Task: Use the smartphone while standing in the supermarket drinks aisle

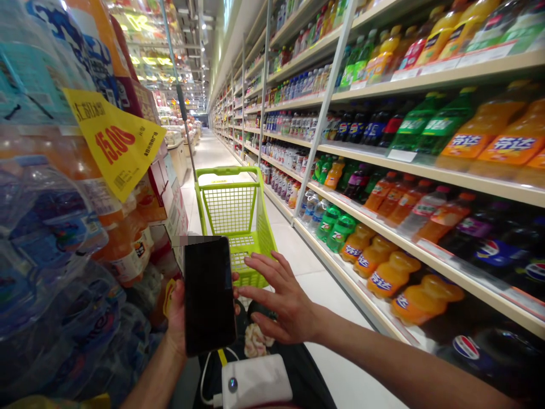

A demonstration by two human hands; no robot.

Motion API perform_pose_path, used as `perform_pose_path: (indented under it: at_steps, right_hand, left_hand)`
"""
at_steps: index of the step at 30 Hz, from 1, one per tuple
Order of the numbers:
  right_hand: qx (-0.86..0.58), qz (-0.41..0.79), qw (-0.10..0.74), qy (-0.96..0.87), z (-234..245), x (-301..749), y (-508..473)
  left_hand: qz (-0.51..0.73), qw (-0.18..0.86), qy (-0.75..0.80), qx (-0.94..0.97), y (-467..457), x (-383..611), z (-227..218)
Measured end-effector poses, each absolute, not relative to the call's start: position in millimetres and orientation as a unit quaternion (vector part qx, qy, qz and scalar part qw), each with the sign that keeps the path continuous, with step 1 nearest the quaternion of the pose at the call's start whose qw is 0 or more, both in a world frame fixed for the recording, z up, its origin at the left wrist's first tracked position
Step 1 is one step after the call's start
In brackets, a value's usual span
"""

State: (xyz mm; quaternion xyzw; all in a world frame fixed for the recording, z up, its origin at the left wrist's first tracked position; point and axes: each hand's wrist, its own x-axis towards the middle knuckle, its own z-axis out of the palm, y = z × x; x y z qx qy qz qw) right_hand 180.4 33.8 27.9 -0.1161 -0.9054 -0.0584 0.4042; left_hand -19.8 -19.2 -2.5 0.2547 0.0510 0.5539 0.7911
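Beside the drink shelves (pixel 426 168) of a supermarket aisle, the left hand (pixel 175 318) is grasping a black smartphone (pixel 209 295), and the right hand (pixel 279 301) is hovering open just beside it, with fingers spread. A green shopping cart (pixel 227 210) is standing ahead of them.

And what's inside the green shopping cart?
The green shopping cart shows mesh sides. A black smartphone and the right hand cover its lower end, so whatever lies there cannot be seen.

Shelves (pixel 426 170) of bottled soft drinks (pixel 502 142) are lining the aisle's right, and a yellow price sign (pixel 114 142) is hanging against shrink-wrapped bottles (pixel 55 227) on the left.
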Motion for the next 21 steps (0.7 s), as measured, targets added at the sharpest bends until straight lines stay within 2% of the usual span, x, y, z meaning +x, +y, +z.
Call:
perform_pose_path:
  at_steps: [21]
  right_hand:
    - [-0.136,-0.032,0.390,-0.910,17,179,47]
  left_hand:
    - [0.549,0.794,0.099,0.242,-1,-20,-9]
